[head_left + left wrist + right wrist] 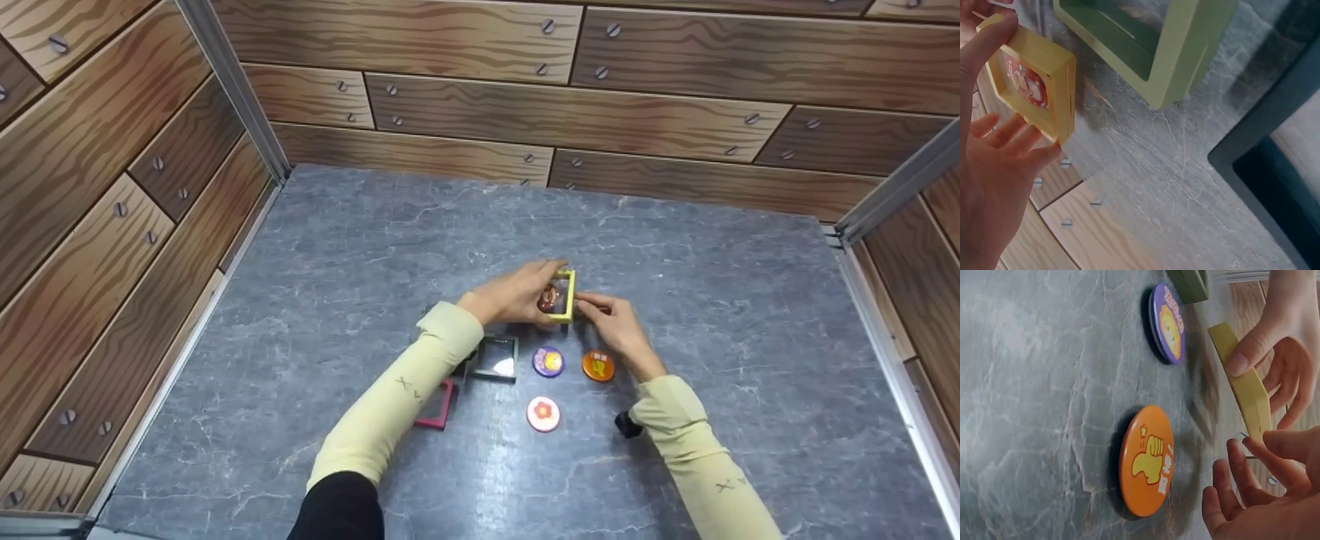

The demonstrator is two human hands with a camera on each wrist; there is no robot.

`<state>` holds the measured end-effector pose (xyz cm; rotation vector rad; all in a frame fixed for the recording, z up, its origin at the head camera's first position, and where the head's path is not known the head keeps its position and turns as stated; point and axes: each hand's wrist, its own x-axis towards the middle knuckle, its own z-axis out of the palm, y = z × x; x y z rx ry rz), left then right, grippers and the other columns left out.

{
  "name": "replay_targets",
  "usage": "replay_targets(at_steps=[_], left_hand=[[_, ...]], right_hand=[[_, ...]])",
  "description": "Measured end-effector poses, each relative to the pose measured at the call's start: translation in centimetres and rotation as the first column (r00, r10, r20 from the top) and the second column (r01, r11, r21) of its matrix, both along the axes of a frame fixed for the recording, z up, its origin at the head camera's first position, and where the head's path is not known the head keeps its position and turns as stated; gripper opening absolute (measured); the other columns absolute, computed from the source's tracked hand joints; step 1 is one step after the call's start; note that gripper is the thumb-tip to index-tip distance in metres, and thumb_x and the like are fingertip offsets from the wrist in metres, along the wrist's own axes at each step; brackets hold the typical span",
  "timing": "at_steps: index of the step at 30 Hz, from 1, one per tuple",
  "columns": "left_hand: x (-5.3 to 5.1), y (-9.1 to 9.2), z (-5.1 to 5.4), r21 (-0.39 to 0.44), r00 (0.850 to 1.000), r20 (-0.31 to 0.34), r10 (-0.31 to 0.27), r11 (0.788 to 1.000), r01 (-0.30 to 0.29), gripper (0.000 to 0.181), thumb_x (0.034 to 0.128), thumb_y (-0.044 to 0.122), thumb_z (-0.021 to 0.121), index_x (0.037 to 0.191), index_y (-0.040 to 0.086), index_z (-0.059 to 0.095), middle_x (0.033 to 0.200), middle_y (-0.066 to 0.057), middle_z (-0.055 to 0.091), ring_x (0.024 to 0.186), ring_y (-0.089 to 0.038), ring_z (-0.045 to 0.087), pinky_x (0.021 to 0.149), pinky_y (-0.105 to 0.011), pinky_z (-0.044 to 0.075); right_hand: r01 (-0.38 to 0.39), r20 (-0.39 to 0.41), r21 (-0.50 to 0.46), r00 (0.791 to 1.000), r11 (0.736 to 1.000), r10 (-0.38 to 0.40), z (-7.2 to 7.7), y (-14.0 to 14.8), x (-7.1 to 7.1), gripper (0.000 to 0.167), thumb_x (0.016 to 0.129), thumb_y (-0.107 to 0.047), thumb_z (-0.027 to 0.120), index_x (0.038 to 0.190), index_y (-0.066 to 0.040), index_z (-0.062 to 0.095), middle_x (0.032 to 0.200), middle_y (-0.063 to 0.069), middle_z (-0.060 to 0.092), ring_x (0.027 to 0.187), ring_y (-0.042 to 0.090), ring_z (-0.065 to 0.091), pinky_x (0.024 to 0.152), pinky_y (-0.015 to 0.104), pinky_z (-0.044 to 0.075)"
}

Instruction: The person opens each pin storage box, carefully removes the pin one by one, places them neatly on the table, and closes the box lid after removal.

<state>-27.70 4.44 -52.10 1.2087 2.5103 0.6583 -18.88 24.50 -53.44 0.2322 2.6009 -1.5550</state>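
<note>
My left hand (517, 294) holds a yellow square display frame (571, 296) upright, thumb and fingers on opposite edges. Behind its clear window sits a round red badge (1027, 81) with a cartoon picture. At the frame's other side is my right hand (619, 330), its thumb and index finger pinching the edge in the right wrist view. The other right fingers are spread. Just below the hands lie a purple badge (548, 361) and an orange thumbs-up badge (1147, 461). A white badge with a red flower (543, 414) lies nearer me.
Left of the badges stands a green frame (1176, 50). A dark frame (1264, 140) shows in the left wrist view. The pink frame (446, 409) is partly covered by my left sleeve. Wood-patterned walls (450, 105) enclose the grey marbled surface (375, 225).
</note>
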Motion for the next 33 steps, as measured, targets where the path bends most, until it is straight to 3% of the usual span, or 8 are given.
replay_targets(at_steps=[3,5,10,16,19,24,29,33], left_hand=[[0.3,-0.6,0.3,0.037,1.000,0.029,0.010,0.999,-0.011,0.107,0.0843,0.031,0.089,0.167,0.011,0.023,0.167,-0.017,0.041,0.154,-0.032,0.044,0.132,-0.041,0.036],[0.5,-0.8,0.4,0.059,0.999,0.038,0.010,0.998,-0.013,0.108,0.0840,0.030,0.089,0.167,0.013,0.023,0.168,-0.016,0.040,0.154,-0.031,0.044,0.133,-0.040,0.035],[1.0,-1.0,0.5,0.081,0.999,0.041,0.003,0.997,-0.007,0.109,0.0829,0.030,0.090,0.167,0.015,0.023,0.168,-0.014,0.041,0.153,-0.029,0.045,0.131,-0.040,0.037],[1.5,-1.4,0.7,0.103,0.999,0.052,-0.013,0.995,0.008,0.111,0.0827,0.029,0.090,0.168,0.015,0.021,0.168,-0.014,0.040,0.153,-0.028,0.045,0.131,-0.038,0.037],[2.0,-1.6,1.1,0.134,0.998,0.049,-0.029,0.991,0.022,0.111,0.0810,0.028,0.091,0.167,0.014,0.022,0.166,-0.014,0.043,0.151,-0.027,0.047,0.131,-0.036,0.037],[3.1,-2.1,1.8,0.191,0.995,0.059,-0.077,0.979,0.064,0.109,0.0786,0.027,0.093,0.165,0.015,0.026,0.162,-0.012,0.049,0.146,-0.025,0.052,0.127,-0.034,0.042],[4.3,-2.6,2.3,0.253,0.987,0.093,-0.132,0.962,0.105,0.105,0.0790,0.029,0.093,0.161,0.015,0.030,0.159,-0.011,0.051,0.145,-0.024,0.055,0.123,-0.033,0.047],[5.1,-2.8,2.6,0.282,0.981,0.116,-0.156,0.952,0.118,0.103,0.0789,0.029,0.093,0.159,0.016,0.030,0.151,-0.011,0.056,0.133,-0.022,0.062,0.114,-0.030,0.055]], right_hand=[[0.027,0.015,-0.050,1.000,0.998,-0.027,0.2,-0.1,-0.1,0.038,0.107,-0.020,0.061,0.138,0.001,0.067,0.139,0.026,0.068,0.104,0.019,0.073,0.087,0.020,0.057],[0.048,0.030,-0.090,0.999,0.995,-0.046,0.3,-0.1,0.0,0.038,0.106,-0.020,0.064,0.137,0.003,0.068,0.134,0.026,0.071,0.093,0.010,0.071,0.081,0.019,0.059],[0.079,0.076,-0.131,0.995,0.988,-0.069,0.4,-0.1,0.1,0.042,0.104,-0.024,0.068,0.136,0.004,0.068,0.129,0.021,0.074,0.087,0.006,0.070,0.082,0.021,0.062],[0.069,0.147,-0.261,0.989,0.963,-0.031,0.4,0.4,0.4,0.047,0.103,-0.027,0.069,0.136,0.005,0.066,0.104,-0.002,0.078,0.090,0.007,0.071,0.088,0.024,0.063],[0.044,0.174,-0.402,0.984,0.915,0.029,0.4,1.1,0.7,0.037,0.102,-0.024,0.070,0.130,0.002,0.070,0.097,-0.009,0.076,0.089,0.008,0.072,0.089,0.025,0.064],[-0.008,0.208,-0.616,0.963,0.788,0.173,0.6,2.2,1.2,0.025,0.104,-0.014,0.066,0.126,-0.001,0.063,0.099,-0.002,0.078,0.094,0.011,0.075,0.095,0.026,0.064],[-0.039,0.222,-0.712,0.935,0.701,0.277,0.7,2.8,1.8,0.065,0.106,-0.009,0.062,0.157,0.009,0.026,0.111,0.002,0.078,0.106,0.014,0.075,0.103,0.028,0.062],[-0.038,0.238,-0.737,0.919,0.674,0.313,0.9,2.9,2.2,0.082,0.106,-0.008,0.060,0.165,0.007,0.005,0.113,0.002,0.077,0.109,0.014,0.074,0.103,0.027,0.061]])
